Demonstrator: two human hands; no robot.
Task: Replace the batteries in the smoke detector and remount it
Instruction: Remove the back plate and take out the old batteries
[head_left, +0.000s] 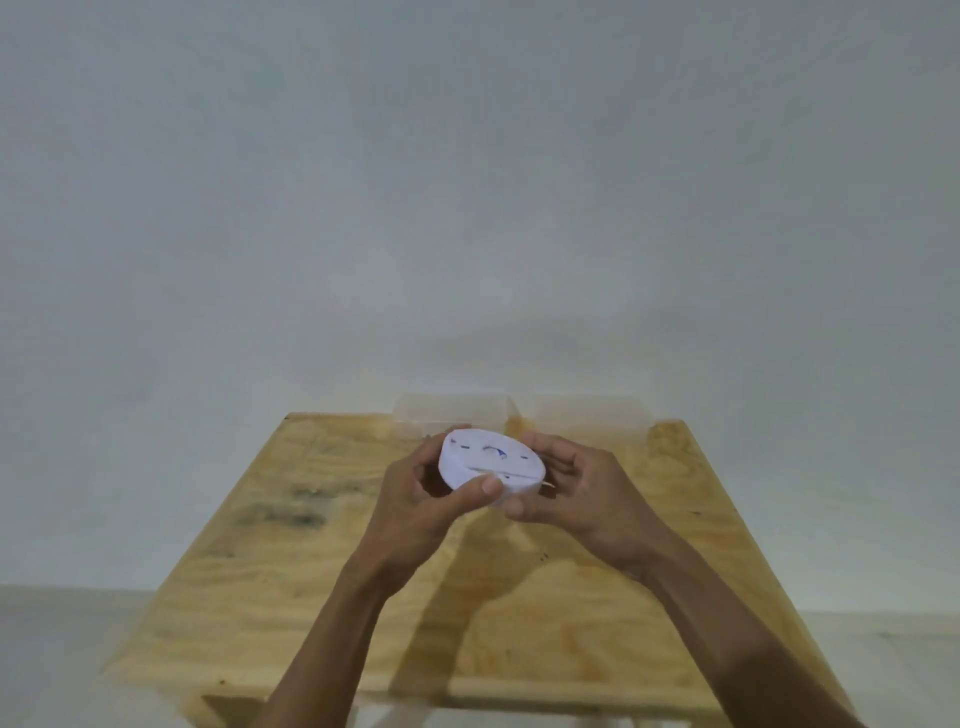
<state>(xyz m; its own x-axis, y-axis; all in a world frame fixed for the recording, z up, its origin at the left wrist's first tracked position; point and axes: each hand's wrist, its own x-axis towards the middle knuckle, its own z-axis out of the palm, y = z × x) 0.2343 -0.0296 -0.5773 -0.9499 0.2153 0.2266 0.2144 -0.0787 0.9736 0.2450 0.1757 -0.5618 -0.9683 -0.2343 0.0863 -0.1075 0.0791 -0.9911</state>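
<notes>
Two clear containers (522, 413), contents seemingly indiscernible

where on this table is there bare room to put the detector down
Bare wood on the table to the left hand's side and along the near edge. Crowded only at the far edge, by the clear containers behind the smoke detector.

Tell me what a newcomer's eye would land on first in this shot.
First, the round white smoke detector at centre, held above the plywood table with its slotted back tilted toward the camera. The left hand and right hand clasp it from either side. Behind, two clear plastic containers sit at the table's far edge against a bare wall.
</notes>
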